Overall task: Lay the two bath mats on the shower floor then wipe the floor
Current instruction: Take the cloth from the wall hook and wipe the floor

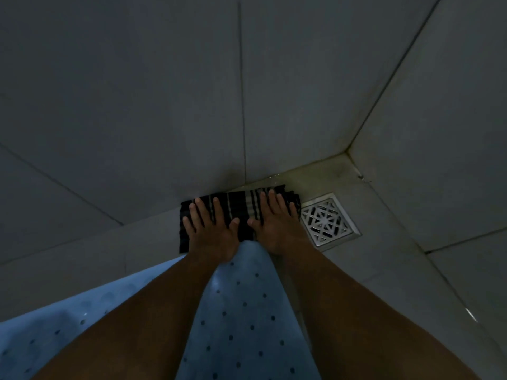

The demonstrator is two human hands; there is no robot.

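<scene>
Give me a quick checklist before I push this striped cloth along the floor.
1. Left hand flat on the black cloth with grey stripes: ok.
2. Right hand flat on the cloth: ok.
3. Cloth down on the pale tiled floor: ok.
4. Square metal drain grate uncovered, beside the cloth: ok.
5. Blue perforated bath mat laid under the arms: ok.
6. Second mat laid: cannot tell.
</scene>
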